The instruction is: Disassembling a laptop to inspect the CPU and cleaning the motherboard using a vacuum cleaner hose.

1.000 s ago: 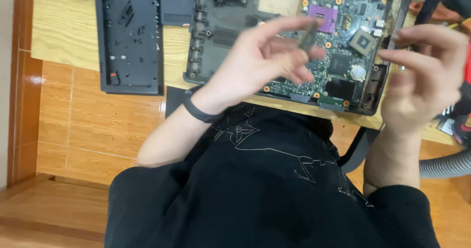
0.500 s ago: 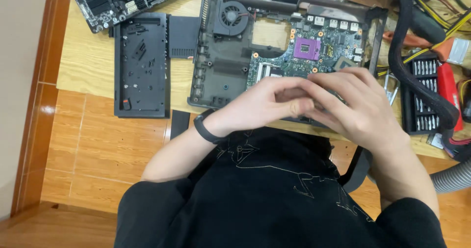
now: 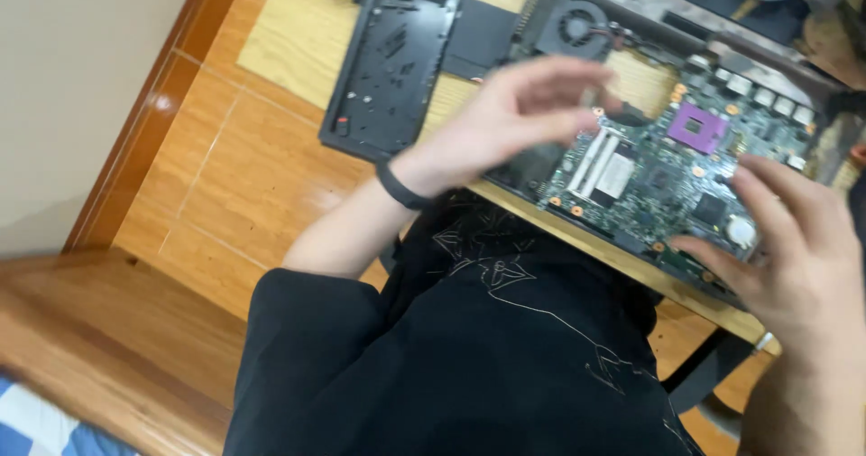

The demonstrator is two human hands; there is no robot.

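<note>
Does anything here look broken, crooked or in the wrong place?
Nothing looks broken. The laptop lies opened with its green circuit board and fan bare, and its black cover panel lies apart to the left, part of it past the table edge.

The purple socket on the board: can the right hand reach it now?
Probably yes. The purple socket lies uncovered, the right hand rests on the board's near edge, and nothing stands between them.

Hands: two, left hand (image 3: pixel 514 122) and right hand (image 3: pixel 798 257)
Wristbands: one, black band (image 3: pixel 400 188) on the left wrist
Circuit boards: one green board (image 3: pixel 672 172)
Cooling fans: one round fan (image 3: pixel 575 28)
Purple sockets: one socket (image 3: pixel 696 128)
Black covers: one cover (image 3: pixel 390 64)
Wooden tables: one table (image 3: pixel 298 32)
</note>
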